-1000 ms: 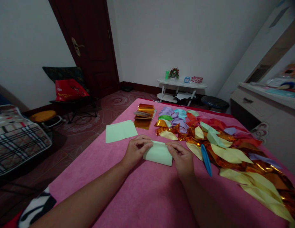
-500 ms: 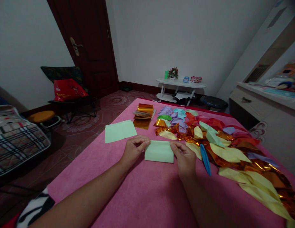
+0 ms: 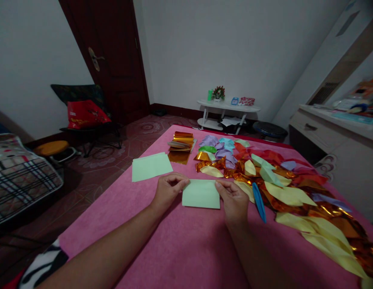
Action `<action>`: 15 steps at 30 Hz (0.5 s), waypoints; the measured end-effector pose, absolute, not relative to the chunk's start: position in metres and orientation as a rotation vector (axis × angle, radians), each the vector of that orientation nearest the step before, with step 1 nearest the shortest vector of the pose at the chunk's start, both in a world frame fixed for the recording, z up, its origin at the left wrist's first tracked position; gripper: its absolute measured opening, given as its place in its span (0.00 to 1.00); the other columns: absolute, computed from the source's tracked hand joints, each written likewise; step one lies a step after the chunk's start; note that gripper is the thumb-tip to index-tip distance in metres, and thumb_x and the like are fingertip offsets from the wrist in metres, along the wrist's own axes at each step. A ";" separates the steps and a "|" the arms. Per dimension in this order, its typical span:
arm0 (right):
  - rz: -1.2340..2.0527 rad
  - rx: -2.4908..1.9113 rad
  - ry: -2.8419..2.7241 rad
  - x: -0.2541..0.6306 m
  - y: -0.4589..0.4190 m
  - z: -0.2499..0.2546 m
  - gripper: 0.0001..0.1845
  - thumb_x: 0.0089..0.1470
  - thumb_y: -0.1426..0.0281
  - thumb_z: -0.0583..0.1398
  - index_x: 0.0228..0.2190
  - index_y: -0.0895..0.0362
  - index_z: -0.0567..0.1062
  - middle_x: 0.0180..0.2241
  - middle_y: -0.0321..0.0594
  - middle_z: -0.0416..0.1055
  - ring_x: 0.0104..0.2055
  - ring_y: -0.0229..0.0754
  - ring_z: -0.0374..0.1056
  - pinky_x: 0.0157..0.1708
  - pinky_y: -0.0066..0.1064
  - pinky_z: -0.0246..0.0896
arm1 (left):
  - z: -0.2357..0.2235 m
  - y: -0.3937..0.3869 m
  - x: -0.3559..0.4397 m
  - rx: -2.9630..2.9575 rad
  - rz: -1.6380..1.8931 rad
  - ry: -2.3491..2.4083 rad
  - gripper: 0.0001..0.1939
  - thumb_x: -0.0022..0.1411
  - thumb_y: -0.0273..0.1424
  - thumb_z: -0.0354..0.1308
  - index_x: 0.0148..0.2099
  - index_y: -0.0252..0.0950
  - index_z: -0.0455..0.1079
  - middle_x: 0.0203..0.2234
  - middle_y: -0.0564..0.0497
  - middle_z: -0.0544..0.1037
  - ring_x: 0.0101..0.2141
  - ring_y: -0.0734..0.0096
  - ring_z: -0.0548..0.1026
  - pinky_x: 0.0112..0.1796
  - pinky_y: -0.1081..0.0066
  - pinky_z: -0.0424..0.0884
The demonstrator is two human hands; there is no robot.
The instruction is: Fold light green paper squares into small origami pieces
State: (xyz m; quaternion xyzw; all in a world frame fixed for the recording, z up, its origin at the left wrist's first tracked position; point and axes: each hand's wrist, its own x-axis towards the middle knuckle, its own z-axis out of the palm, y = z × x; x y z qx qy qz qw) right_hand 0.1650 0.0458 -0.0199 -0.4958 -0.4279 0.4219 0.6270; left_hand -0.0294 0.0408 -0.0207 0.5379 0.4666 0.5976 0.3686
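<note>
1. On the pink tabletop [image 3: 189,249], just in front of the person, the pale green paper [image 3: 201,194] lies between the hands, its long axis running left to right, from one hand to the other.
2. The left hand [image 3: 168,192] pinches its far left corner, thumb on top; the right hand [image 3: 234,200] pinches the far right corner. The hands are apart, neither nearer, and the near edge is free.
3. The paper is a matte, wide rectangle, apparently folded, with a thin second layer showing along the near edge. Whether all of it touches the cloth, I cannot tell.
4. Beyond the left hand lie flat green sheets [image 3: 152,166] and gold foil [image 3: 182,156]; just beside the right hand is a narrow blue piece [image 3: 259,202].
</note>
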 end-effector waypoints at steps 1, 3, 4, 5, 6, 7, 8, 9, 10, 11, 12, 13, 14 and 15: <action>0.970 -1.132 -0.979 0.165 0.046 -0.020 0.12 0.39 0.63 0.68 0.26 0.59 0.78 0.24 0.39 0.77 0.26 0.41 0.72 0.28 0.30 0.67 | -0.021 0.041 -0.029 1.378 1.536 1.200 0.08 0.52 0.31 0.64 0.24 0.33 0.75 0.24 0.49 0.77 0.27 0.71 0.73 0.28 0.74 0.68; 0.969 -1.128 -0.978 0.164 0.046 -0.020 0.12 0.39 0.63 0.68 0.26 0.59 0.78 0.24 0.39 0.77 0.26 0.41 0.72 0.28 0.30 0.67 | -0.020 0.041 -0.029 1.374 1.538 1.210 0.08 0.52 0.31 0.64 0.24 0.33 0.75 0.24 0.49 0.77 0.28 0.71 0.73 0.28 0.74 0.68; 0.967 -1.129 -0.978 0.164 0.046 -0.020 0.12 0.39 0.63 0.68 0.26 0.59 0.78 0.24 0.39 0.77 0.26 0.41 0.72 0.28 0.30 0.67 | -0.020 0.040 -0.029 1.375 1.539 1.213 0.08 0.52 0.31 0.64 0.24 0.33 0.75 0.24 0.48 0.77 0.28 0.70 0.74 0.28 0.73 0.69; 0.966 -1.131 -0.978 0.164 0.046 -0.020 0.13 0.39 0.63 0.69 0.26 0.59 0.78 0.24 0.39 0.77 0.26 0.41 0.72 0.28 0.30 0.67 | -0.020 0.040 -0.029 1.377 1.541 1.215 0.08 0.52 0.31 0.64 0.24 0.33 0.75 0.25 0.48 0.78 0.28 0.70 0.74 0.29 0.73 0.69; 0.967 -1.131 -0.975 0.164 0.045 -0.020 0.13 0.39 0.63 0.69 0.26 0.59 0.78 0.25 0.39 0.77 0.26 0.41 0.72 0.28 0.31 0.67 | -0.019 0.040 -0.029 1.380 1.541 1.214 0.08 0.52 0.31 0.64 0.23 0.33 0.75 0.25 0.48 0.78 0.28 0.70 0.74 0.30 0.73 0.69; 0.968 -1.130 -0.971 0.164 0.045 -0.020 0.13 0.39 0.63 0.69 0.25 0.59 0.78 0.24 0.39 0.77 0.26 0.41 0.72 0.27 0.31 0.67 | -0.019 0.040 -0.029 1.382 1.543 1.213 0.08 0.52 0.31 0.64 0.23 0.33 0.75 0.25 0.48 0.78 0.28 0.70 0.74 0.30 0.73 0.69; 0.970 -1.129 -0.969 0.164 0.045 -0.020 0.13 0.39 0.62 0.69 0.25 0.59 0.77 0.23 0.39 0.76 0.25 0.41 0.71 0.27 0.30 0.67 | -0.019 0.040 -0.029 1.382 1.542 1.211 0.08 0.52 0.31 0.64 0.23 0.33 0.75 0.25 0.48 0.78 0.28 0.70 0.74 0.30 0.73 0.69; 0.972 -1.127 -0.967 0.164 0.045 -0.020 0.13 0.39 0.63 0.69 0.25 0.59 0.77 0.23 0.38 0.76 0.25 0.40 0.71 0.26 0.30 0.66 | -0.019 0.040 -0.029 1.379 1.540 1.211 0.08 0.52 0.31 0.64 0.23 0.33 0.75 0.25 0.48 0.78 0.28 0.70 0.74 0.30 0.73 0.69; 0.972 -1.124 -0.966 0.164 0.045 -0.020 0.13 0.39 0.63 0.69 0.25 0.59 0.76 0.22 0.38 0.75 0.24 0.39 0.71 0.26 0.29 0.66 | -0.019 0.040 -0.029 1.376 1.538 1.211 0.08 0.52 0.30 0.64 0.23 0.33 0.75 0.25 0.48 0.78 0.28 0.70 0.74 0.30 0.73 0.69; 0.974 -1.121 -0.964 0.163 0.044 -0.019 0.13 0.39 0.63 0.69 0.25 0.59 0.76 0.22 0.37 0.75 0.24 0.39 0.70 0.25 0.29 0.65 | -0.019 0.040 -0.029 1.372 1.536 1.208 0.08 0.52 0.30 0.64 0.23 0.33 0.75 0.25 0.48 0.78 0.28 0.70 0.74 0.30 0.73 0.69; 0.975 -1.120 -0.963 0.163 0.044 -0.019 0.13 0.39 0.63 0.69 0.25 0.59 0.76 0.21 0.37 0.75 0.23 0.38 0.70 0.25 0.28 0.65 | -0.019 0.040 -0.029 1.371 1.536 1.205 0.08 0.52 0.30 0.64 0.24 0.33 0.75 0.25 0.48 0.78 0.28 0.70 0.74 0.30 0.73 0.69; 0.976 -1.121 -0.960 0.163 0.044 -0.018 0.13 0.38 0.63 0.69 0.24 0.59 0.76 0.21 0.36 0.74 0.23 0.38 0.70 0.24 0.28 0.65 | -0.019 0.040 -0.028 1.370 1.539 1.204 0.08 0.52 0.30 0.64 0.23 0.33 0.75 0.25 0.48 0.78 0.28 0.70 0.74 0.30 0.73 0.69; 0.976 -1.123 -0.959 0.162 0.044 -0.017 0.13 0.38 0.63 0.69 0.24 0.59 0.76 0.21 0.36 0.74 0.23 0.38 0.69 0.24 0.28 0.64 | -0.019 0.040 -0.028 1.370 1.539 1.205 0.08 0.52 0.30 0.63 0.23 0.33 0.74 0.25 0.48 0.78 0.28 0.70 0.74 0.30 0.73 0.69; 0.974 -1.127 -0.960 0.162 0.043 -0.017 0.13 0.39 0.62 0.69 0.24 0.59 0.76 0.21 0.36 0.74 0.22 0.38 0.69 0.24 0.28 0.64 | -0.018 0.040 -0.028 1.371 1.542 1.206 0.08 0.52 0.30 0.63 0.23 0.33 0.74 0.25 0.48 0.78 0.28 0.71 0.74 0.30 0.73 0.68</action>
